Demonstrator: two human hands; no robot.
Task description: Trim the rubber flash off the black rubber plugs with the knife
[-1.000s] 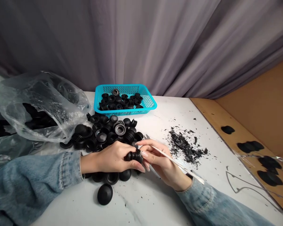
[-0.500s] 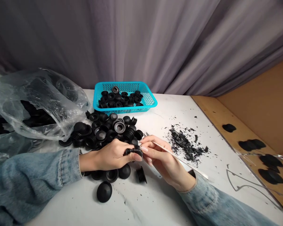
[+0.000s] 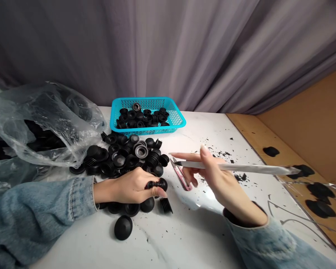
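My left hand (image 3: 131, 186) rests on the white table and pinches a black ribbed rubber cap (image 3: 157, 184) between thumb and fingers. It sits at the near edge of a pile of black rubber caps (image 3: 126, 155). My right hand (image 3: 212, 173) is lifted to the right of it and grips a long thin grey blade tool (image 3: 240, 167) that points right. Pink snips (image 3: 181, 175) lie on the table just under the right hand's fingers.
A turquoise basket (image 3: 176, 119) with several black caps stands behind the pile. A clear plastic bag (image 3: 42, 123) of caps lies at the left. Black trimmings (image 3: 240, 176) are scattered to the right. A brown board (image 3: 296, 164) with black pieces borders the table's right.
My right hand has pulled away from the cap, risen and swung the blade tool out to the right. The left hand keeps the cap and has barely moved. The pink snips now show.
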